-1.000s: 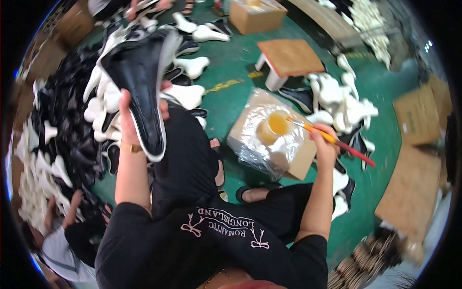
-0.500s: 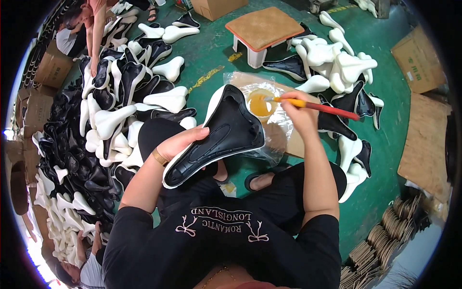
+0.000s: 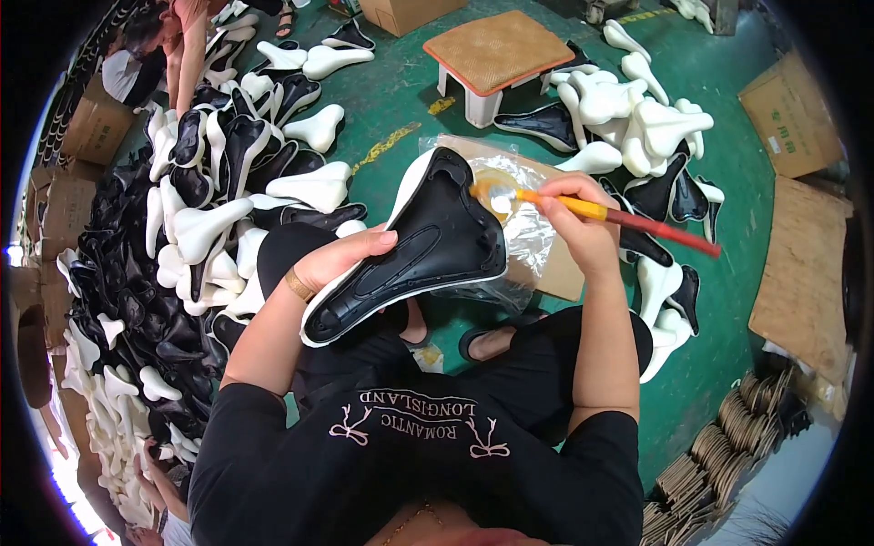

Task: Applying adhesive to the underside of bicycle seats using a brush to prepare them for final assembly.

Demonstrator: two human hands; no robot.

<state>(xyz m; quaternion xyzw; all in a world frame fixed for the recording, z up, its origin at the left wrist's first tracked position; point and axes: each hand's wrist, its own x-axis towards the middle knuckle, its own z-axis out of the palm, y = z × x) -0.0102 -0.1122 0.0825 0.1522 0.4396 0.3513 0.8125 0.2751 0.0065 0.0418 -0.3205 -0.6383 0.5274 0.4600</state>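
My left hand grips a bicycle saddle by its side, thumb on the black inner shell and fingers hidden beneath. The saddle's underside faces up, with a white foam cover showing round its rim and its wide end pointing away. My right hand is closed round a paintbrush with a yellow and red handle. Its bristle end is by the saddle's wide edge; whether it touches I cannot tell. Just behind lies a round container of yellowish liquid, partly hidden by the brush and saddle.
A plastic-covered cardboard sheet lies under the container. Beyond stands a low stool. White foam saddle covers and black shells pile up on the left, with more saddles on the right. Another person's arm reaches into the left pile.
My right hand has moved slightly right and nearer me, bringing the brush's bristle end from over the container to the saddle's wide edge. The saddle has shifted slightly.
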